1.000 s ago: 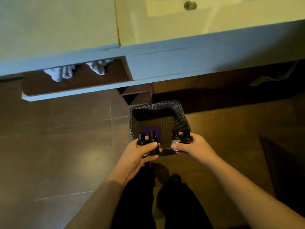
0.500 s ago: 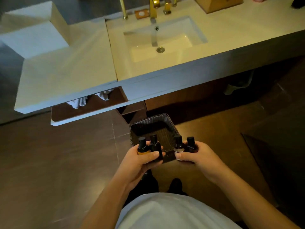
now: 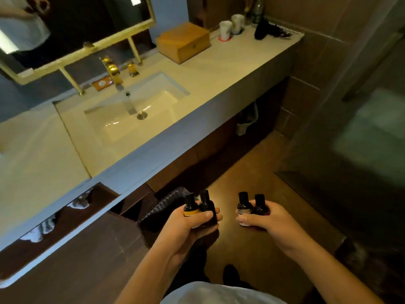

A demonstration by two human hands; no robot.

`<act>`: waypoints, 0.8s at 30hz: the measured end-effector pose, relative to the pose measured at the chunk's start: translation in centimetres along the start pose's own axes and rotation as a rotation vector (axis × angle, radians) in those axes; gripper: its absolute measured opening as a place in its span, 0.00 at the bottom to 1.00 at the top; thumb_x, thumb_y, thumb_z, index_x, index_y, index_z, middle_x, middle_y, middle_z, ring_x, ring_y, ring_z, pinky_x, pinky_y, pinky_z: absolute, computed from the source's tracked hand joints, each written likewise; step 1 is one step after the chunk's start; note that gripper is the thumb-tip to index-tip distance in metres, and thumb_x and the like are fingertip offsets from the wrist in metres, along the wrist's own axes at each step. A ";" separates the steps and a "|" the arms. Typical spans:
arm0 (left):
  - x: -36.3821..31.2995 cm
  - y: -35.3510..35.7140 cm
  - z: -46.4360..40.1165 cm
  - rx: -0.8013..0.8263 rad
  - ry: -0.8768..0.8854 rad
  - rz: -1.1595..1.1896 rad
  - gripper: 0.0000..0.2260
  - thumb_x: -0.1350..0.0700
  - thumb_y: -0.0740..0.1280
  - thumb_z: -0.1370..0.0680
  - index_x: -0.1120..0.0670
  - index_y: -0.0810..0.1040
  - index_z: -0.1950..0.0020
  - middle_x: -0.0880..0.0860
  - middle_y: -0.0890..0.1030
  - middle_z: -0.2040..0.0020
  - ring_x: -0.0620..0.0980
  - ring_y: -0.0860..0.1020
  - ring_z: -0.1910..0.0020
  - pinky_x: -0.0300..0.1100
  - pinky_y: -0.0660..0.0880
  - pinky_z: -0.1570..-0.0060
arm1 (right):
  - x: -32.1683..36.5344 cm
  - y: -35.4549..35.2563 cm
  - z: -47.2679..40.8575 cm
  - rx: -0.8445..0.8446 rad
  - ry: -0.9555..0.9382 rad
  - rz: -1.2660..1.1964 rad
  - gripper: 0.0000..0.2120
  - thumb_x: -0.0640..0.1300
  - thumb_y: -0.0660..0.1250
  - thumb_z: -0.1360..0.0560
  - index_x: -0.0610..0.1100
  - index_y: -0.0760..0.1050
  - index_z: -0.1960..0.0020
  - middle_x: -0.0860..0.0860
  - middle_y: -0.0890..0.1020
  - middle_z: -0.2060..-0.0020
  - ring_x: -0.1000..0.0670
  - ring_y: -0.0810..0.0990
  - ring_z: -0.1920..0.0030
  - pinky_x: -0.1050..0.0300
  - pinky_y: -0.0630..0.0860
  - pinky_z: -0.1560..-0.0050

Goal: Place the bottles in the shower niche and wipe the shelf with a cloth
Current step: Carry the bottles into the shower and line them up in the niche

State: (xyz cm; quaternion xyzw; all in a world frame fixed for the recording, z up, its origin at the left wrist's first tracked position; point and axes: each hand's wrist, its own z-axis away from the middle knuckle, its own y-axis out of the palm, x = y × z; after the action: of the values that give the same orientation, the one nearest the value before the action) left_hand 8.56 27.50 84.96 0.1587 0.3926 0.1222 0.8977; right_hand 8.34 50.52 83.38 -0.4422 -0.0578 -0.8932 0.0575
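Status: early stage. The left hand (image 3: 186, 224) grips two dark bottles (image 3: 198, 208); the right hand (image 3: 266, 220) grips two more bottles (image 3: 252, 207), all held above the floor beside the woven basket (image 3: 157, 213). Placement and wiping remain outstanding. The shower niche, shelf and cloth are not identifiable; the right side is dim and blurred.

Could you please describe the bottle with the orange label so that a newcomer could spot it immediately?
Below the vanity counter, find the left hand, which grips two dark bottles. The orange-labelled bottle is the outer left one; its neighbour is all dark.
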 end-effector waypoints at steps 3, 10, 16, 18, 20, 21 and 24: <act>-2.3 1.7 -2.5 0.104 0.009 -0.118 0.10 0.64 0.72 0.30 0.60 0.84 0.49 0.65 0.83 0.45 0.62 0.82 0.43 0.56 0.76 0.40 | 0.4 -0.7 0.2 -0.098 0.007 -0.082 0.17 0.41 0.77 0.32 0.41 0.81 0.44 0.45 0.86 0.50 0.54 0.86 0.55 0.70 0.77 0.64; -6.8 5.9 -7.8 0.351 -0.066 -0.345 0.19 0.64 0.73 0.32 0.63 0.78 0.42 0.66 0.82 0.45 0.63 0.82 0.44 0.47 0.81 0.52 | 0.8 -0.9 0.8 -0.355 0.049 -0.319 0.23 0.45 0.79 0.33 0.43 0.79 0.40 0.47 0.86 0.49 0.46 0.85 0.47 0.45 0.78 0.39; -7.3 8.9 -10.6 0.532 -0.180 -0.450 0.18 0.66 0.73 0.29 0.65 0.77 0.40 0.64 0.84 0.46 0.62 0.83 0.46 0.47 0.81 0.51 | -0.2 -0.5 2.6 -0.586 0.025 -0.554 0.27 0.42 0.79 0.36 0.42 0.76 0.39 0.45 0.87 0.50 0.45 0.86 0.48 0.42 0.76 0.37; -6.8 9.8 -11.1 0.570 -0.230 -0.474 0.19 0.66 0.74 0.30 0.64 0.77 0.40 0.63 0.85 0.47 0.61 0.84 0.47 0.47 0.81 0.53 | -0.5 -0.3 3.6 -0.664 0.007 -0.631 0.26 0.40 0.78 0.37 0.41 0.76 0.41 0.44 0.87 0.51 0.44 0.86 0.49 0.43 0.78 0.39; -6.2 10.9 -11.4 0.611 -0.279 -0.511 0.20 0.67 0.74 0.31 0.64 0.77 0.40 0.63 0.85 0.48 0.61 0.84 0.48 0.46 0.82 0.55 | -0.9 0.0 4.5 -0.726 -0.010 -0.698 0.27 0.39 0.78 0.39 0.40 0.77 0.41 0.44 0.87 0.51 0.44 0.86 0.48 0.44 0.79 0.41; -5.8 11.5 -11.5 0.637 -0.303 -0.535 0.20 0.67 0.74 0.31 0.64 0.77 0.40 0.63 0.85 0.48 0.61 0.85 0.48 0.46 0.82 0.55 | -1.3 0.1 5.1 -0.751 -0.019 -0.736 0.26 0.39 0.78 0.39 0.39 0.77 0.42 0.43 0.87 0.50 0.43 0.86 0.48 0.44 0.79 0.41; -4.4 13.6 -11.3 0.727 -0.355 -0.592 0.20 0.67 0.74 0.32 0.65 0.78 0.40 0.63 0.85 0.49 0.60 0.85 0.50 0.46 0.82 0.55 | -2.6 0.2 6.8 -0.810 -0.035 -0.842 0.25 0.37 0.77 0.39 0.39 0.78 0.42 0.41 0.86 0.49 0.42 0.85 0.47 0.43 0.78 0.41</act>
State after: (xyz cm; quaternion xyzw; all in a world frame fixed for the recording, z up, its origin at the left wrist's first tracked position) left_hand -4.06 40.64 85.85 0.3613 0.2793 -0.3113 0.8334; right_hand 15.24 51.47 85.38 -0.3825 0.1165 -0.7827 -0.4769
